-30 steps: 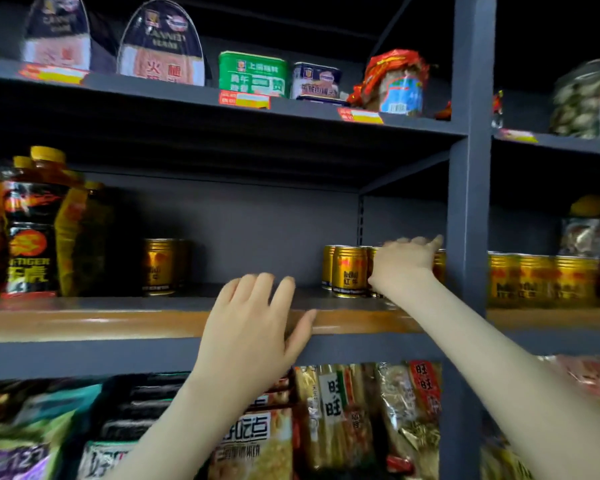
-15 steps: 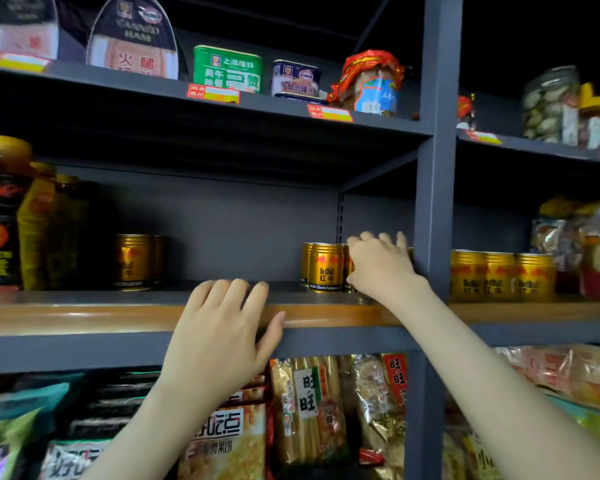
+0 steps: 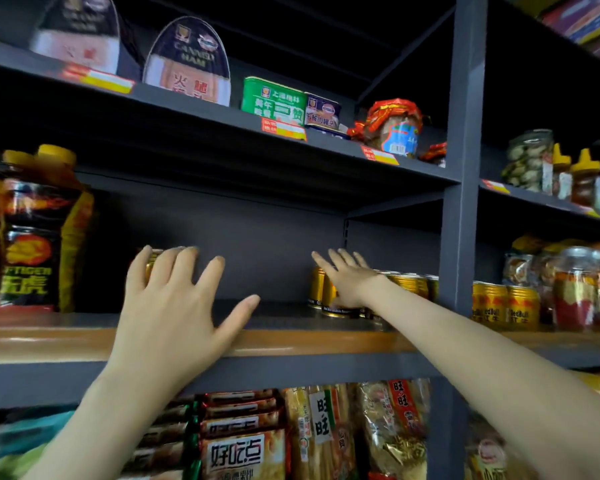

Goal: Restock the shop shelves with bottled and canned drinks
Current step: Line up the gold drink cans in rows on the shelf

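Both hands are open over the front edge of the shelf (image 3: 326, 344), with the cans beyond them.
Nearest, the left hand (image 3: 174, 306) hangs spread across the front edge, fingers straight, holding nothing. Its fingertips hide most of a lone can (image 3: 152, 263) deeper in on the left, and whether they touch it cannot be told. A blind reach there would likely knock that can over toward the back wall. Farther in, the right hand (image 3: 352, 282), fingers straight and gripping nothing, lies against a cluster of cans (image 3: 316, 289) by the right post. A flat push high on them could tip one into its neighbours or roll it forward off the edge. A row of cans (image 3: 506, 303) stands past the post, well apart from both hands.
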